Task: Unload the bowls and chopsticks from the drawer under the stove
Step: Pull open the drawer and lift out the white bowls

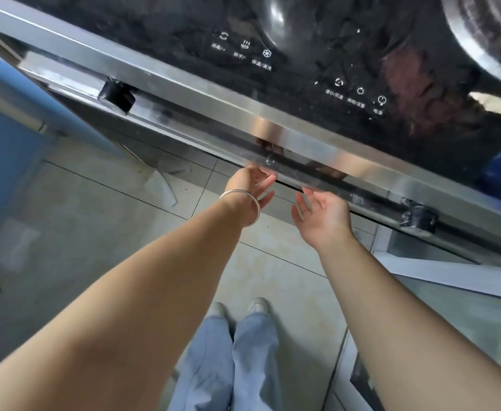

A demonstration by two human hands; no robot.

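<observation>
- The drawer (184, 161) sits under the stove's (362, 54) steel front edge, its face mostly hidden from this angle; whether it's shut, can't tell. No bowls or chopsticks showing.
- Left hand (250, 180), silver bangle (247, 207) on the wrist, reaches up just under that edge, fingers loosely spread, gripping nothing.
- Right hand (322, 213) alongside, palm up, fingers open, close below the dark strip, empty.
- Black knob (115, 96) far left, another knob (420, 218) right.
- Tiled floor (95, 218), blue cabinet (0, 143), light trousers (228, 366) and shoes (237, 310) below.
</observation>
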